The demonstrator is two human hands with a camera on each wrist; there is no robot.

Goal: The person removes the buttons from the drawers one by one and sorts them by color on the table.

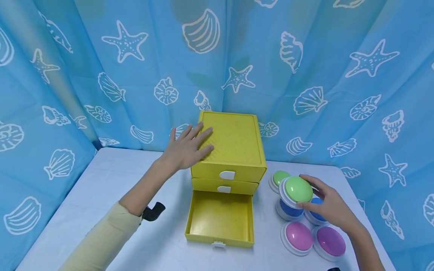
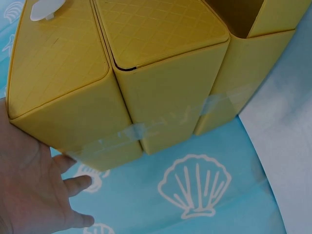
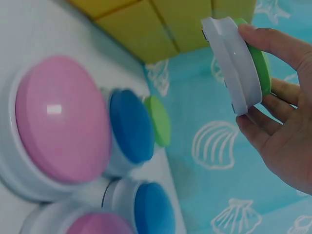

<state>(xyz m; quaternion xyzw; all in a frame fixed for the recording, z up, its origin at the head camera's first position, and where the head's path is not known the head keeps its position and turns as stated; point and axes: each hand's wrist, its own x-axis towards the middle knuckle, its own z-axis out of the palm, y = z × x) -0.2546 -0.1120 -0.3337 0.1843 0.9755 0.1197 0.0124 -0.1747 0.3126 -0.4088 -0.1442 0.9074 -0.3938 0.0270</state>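
My left hand (image 1: 185, 148) rests with spread fingers on the top left edge of a yellow drawer cabinet (image 1: 234, 139). The cabinet's bottom drawer (image 1: 220, 214) is pulled out, and its inside is bare. The two upper drawers are closed. In my right hand (image 1: 330, 205) is a green dome push button (image 1: 298, 189) with a white base, gripped by its rim and lifted above the others. The right wrist view shows this green button (image 3: 239, 63) tilted on its side, thumb on one edge and fingers on the other.
On the white table (image 1: 135, 180), right of the cabinet, stand another green button (image 1: 280, 177), two blue buttons (image 3: 130, 126), a pink button (image 1: 300, 236) and a purple button (image 1: 330, 241). A blue shell-patterned curtain (image 1: 152, 56) hangs behind and at the sides.
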